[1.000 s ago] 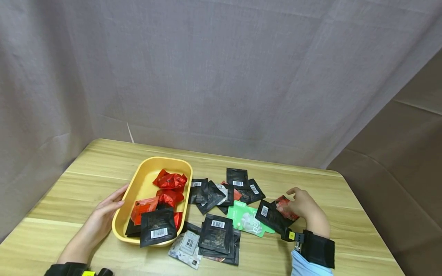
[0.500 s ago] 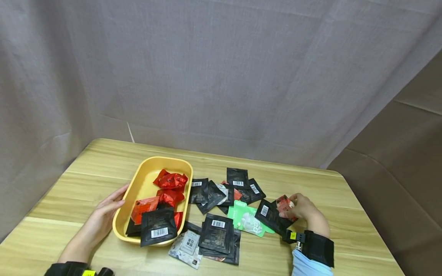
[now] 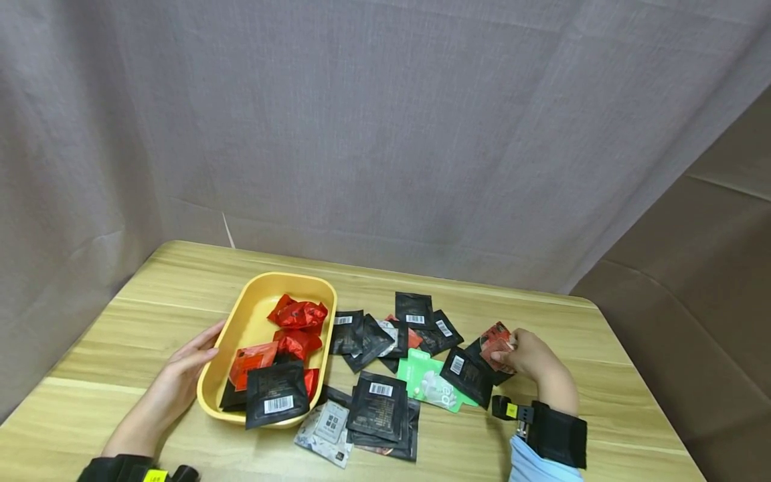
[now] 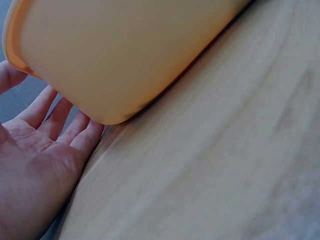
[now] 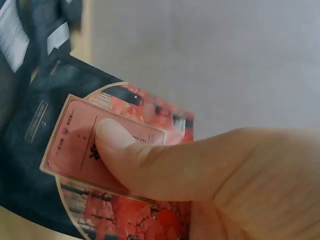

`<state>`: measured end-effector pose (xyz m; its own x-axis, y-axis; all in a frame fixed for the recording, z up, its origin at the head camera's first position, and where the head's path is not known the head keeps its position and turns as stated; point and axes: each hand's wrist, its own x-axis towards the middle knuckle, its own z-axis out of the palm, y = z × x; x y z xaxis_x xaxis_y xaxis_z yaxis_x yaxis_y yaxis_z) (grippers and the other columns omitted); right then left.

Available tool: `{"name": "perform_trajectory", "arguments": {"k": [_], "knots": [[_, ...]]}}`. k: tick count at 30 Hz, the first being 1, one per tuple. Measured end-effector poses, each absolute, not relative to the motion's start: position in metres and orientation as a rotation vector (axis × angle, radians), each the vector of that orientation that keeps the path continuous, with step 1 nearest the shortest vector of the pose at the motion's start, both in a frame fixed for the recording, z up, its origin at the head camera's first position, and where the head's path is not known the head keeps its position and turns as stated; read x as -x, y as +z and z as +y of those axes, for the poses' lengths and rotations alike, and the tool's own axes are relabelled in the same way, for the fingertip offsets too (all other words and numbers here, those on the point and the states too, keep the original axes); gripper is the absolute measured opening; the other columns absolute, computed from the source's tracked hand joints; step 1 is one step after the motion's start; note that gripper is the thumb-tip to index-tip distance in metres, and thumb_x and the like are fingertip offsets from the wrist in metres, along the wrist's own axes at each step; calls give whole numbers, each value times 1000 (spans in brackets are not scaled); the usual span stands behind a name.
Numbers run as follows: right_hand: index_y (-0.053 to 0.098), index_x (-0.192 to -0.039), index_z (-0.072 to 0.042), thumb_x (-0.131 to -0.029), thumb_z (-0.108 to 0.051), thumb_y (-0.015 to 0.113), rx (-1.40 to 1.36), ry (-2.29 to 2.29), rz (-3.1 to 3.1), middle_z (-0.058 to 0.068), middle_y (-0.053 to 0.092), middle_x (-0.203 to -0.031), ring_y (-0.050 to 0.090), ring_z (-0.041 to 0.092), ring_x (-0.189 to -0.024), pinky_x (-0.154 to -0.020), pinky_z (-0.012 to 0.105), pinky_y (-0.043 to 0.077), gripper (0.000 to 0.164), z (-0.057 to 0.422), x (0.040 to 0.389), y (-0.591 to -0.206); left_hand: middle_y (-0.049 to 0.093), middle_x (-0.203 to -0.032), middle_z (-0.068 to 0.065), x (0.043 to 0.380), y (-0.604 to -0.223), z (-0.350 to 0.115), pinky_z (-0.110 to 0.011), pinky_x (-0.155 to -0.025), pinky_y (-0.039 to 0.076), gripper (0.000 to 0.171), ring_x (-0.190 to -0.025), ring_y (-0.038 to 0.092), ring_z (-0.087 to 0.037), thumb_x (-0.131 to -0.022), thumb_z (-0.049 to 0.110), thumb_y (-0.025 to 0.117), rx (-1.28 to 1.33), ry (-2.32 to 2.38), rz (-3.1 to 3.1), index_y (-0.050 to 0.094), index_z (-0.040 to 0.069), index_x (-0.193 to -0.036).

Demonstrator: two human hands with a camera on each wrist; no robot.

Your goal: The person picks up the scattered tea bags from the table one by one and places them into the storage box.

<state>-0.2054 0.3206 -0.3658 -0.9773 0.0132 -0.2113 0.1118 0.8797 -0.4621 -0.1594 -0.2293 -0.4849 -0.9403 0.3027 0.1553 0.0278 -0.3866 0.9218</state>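
My right hand (image 3: 539,361) pinches a flat black sachet with red print (image 3: 496,337) at the table's right side. In the right wrist view, the thumb presses on the pink label of this sachet (image 5: 30,165); the fingers beneath are hidden. Just left of it lies a black barcoded sachet (image 3: 466,376), overlapping a green packet (image 3: 430,381). Over on the left, my left hand (image 3: 171,385) touches the outer side of a yellow tray (image 3: 255,318) with extended fingers. Inside are red crinkled packets (image 3: 298,313), an orange-red sachet (image 3: 249,365) and black ones (image 3: 277,395).
Several black sachets (image 3: 415,311) lie scattered right of the tray. A stack of black sachets (image 3: 378,408) and a pale patterned sachet (image 3: 325,432) sit nearer the front. Grey cloth (image 3: 385,134) hangs behind the wooden table (image 3: 602,402).
My right hand has closed its thumb and fingers on the red-printed sachet and lifted its edge slightly. The black sachet beside it has shifted a little left. My left hand stays at the tray.
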Motion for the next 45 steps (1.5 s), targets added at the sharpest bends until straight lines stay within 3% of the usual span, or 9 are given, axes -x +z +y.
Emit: {"name": "perform_trajectory", "arguments": {"k": [13,23,27,34,39,45], "knots": [[53,-124,7,-95,-16,65,49,-481,3056,10,62,-83,55,24,-69,-56,38,42,39,246,178,-314,52,-140,17,160,-484,-229,-16,-99,41,49,-125,50,-1,-104,2,30,-473,2463,1607,52,29,-139],[63,-106,-2,-95,-8,63,447,-292,3318,7,64,-73,57,21,-59,-53,39,47,13,180,162,-318,51,-140,17,160,-485,-228,-16,-99,41,48,-125,50,-1,-104,2,31,-450,2455,1623,50,27,-140],[66,-106,-4,-92,-7,69,728,-305,3420,6,67,-75,61,22,-63,-58,39,51,14,154,160,-328,51,-140,18,160,-486,-229,-17,-98,41,49,-125,50,-1,-104,2,31,-447,2450,1619,50,28,-141],[71,-114,-13,-93,-11,66,1226,-408,3405,-2,73,-100,65,16,-87,-84,36,53,21,105,154,-345,52,-140,17,160,-488,-234,-17,-98,42,50,-124,50,-1,-105,2,29,-448,2456,1626,52,29,-140],[71,-119,-21,-92,-17,67,1517,-338,3272,-7,72,-109,62,12,-95,-88,30,48,28,73,142,-357,52,-140,18,158,-488,-236,-17,-98,42,50,-125,50,0,-105,2,29,-440,2457,1621,52,29,-140],[71,-122,-25,-94,-25,64,1693,-195,3134,-7,68,-122,60,13,-109,-96,32,47,28,49,130,-375,51,-142,16,157,-487,-237,-18,-99,42,51,-126,49,-2,-105,1,28,-475,2462,1591,50,27,-142]]}}
